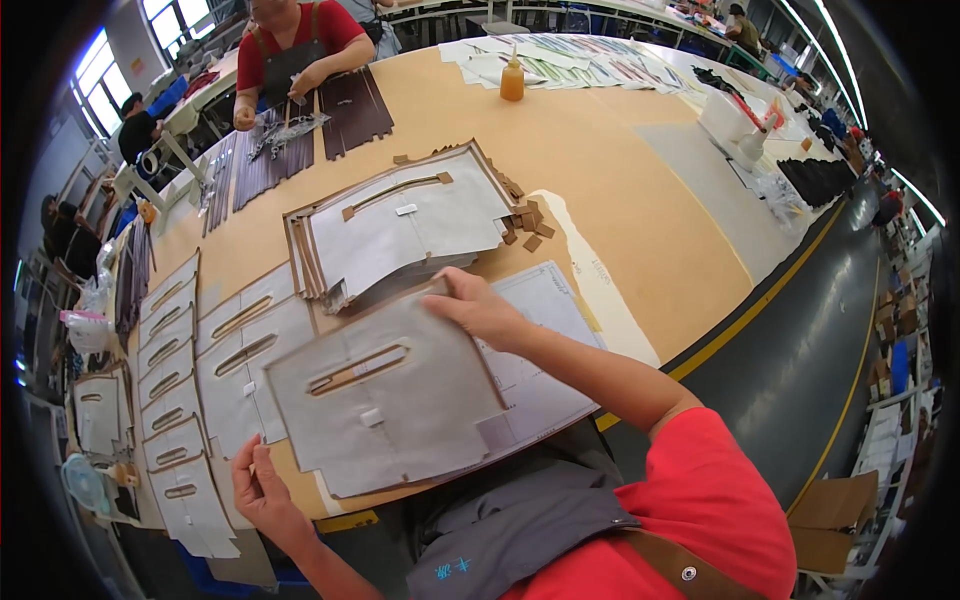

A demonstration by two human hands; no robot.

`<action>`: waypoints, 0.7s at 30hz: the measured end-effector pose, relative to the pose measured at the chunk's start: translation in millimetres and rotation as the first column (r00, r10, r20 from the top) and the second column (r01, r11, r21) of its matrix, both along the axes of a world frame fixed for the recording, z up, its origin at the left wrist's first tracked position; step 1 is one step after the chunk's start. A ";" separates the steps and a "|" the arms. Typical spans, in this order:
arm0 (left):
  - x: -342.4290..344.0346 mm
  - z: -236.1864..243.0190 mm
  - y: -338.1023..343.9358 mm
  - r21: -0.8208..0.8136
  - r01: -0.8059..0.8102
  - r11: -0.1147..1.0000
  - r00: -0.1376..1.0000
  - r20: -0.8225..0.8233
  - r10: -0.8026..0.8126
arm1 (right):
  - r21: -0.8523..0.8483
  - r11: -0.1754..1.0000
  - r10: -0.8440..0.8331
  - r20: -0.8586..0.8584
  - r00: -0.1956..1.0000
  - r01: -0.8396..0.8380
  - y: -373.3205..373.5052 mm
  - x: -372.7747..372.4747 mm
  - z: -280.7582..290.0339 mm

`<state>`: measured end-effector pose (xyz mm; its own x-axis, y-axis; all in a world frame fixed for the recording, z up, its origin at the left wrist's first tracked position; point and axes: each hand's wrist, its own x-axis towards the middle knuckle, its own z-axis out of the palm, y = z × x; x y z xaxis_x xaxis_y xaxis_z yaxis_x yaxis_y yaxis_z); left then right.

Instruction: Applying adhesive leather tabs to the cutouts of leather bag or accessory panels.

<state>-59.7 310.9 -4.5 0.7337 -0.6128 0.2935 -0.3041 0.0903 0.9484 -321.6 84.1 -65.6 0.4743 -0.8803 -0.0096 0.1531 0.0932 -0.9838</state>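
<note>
A pale grey bag panel (330, 430) with brown edges, a long slot, notched lower corners and a small white tab hangs tilted in front of me. My right hand (475, 308) pinches its upper edge, thumb and fingers closed on it. To the left of the panel, my left hand (268, 490) is closed with thumb and fingertips together; whatever it holds is too small to make out. Just beyond the right hand lies a stack of similar panels (420, 225). Partly under the held panel is a white sheet with printed lines (550, 340).
Overlapping slotted panels (172, 400) line the table's left side. Small brown scraps (530, 222) lie beside the stack. An amber squeeze bottle (512, 80) stands farther back. Across the table (590, 150), a person in a red shirt (335, 40) handles dark strips (275, 160). An aisle runs at right.
</note>
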 end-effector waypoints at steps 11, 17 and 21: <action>-53.0 -71.2 -76.5 0.326 0.247 0.912 0.677 0.616 -0.403 | -0.318 0.945 -0.257 -0.592 0.764 0.072 -15.4 -144.8 -16.2; -62.5 -91.9 -72.8 0.479 0.233 0.846 0.662 0.559 -0.499 | -0.196 0.975 -0.201 -0.594 0.779 0.103 -13.4 -145.4 -10.4; -68.5 -98.3 -71.6 0.469 0.227 0.853 0.634 0.594 -0.495 | -0.195 0.973 -0.223 -0.662 0.715 0.122 -14.4 -155.1 -15.2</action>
<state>-128.2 239.3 -102.8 0.1089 -0.9340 0.3401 -0.8733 0.0735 0.4816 -476.7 69.7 -80.8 0.2254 -0.9628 -0.1490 -0.5560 -0.0015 -0.8312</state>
